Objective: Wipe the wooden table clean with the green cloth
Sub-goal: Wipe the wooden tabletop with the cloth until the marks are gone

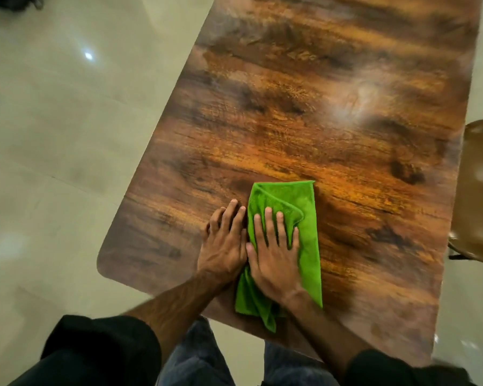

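Both your hands lie flat, fingers spread, on the streaky wood-grain surface (304,121). Your right hand (273,249) presses the fuzzy folded green cloth (308,218); your left hand (223,243) rests bare just beside it.

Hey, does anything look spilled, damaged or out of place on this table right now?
Nothing stands out. The right hand presses the green cloth flat on the wooden table; the left hand rests beside it. No spill shows.

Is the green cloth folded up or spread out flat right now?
Folded. The green cloth lies doubled in a long strip on the wooden table, a layered flap edge showing on top, its near end bunched under the right hand.
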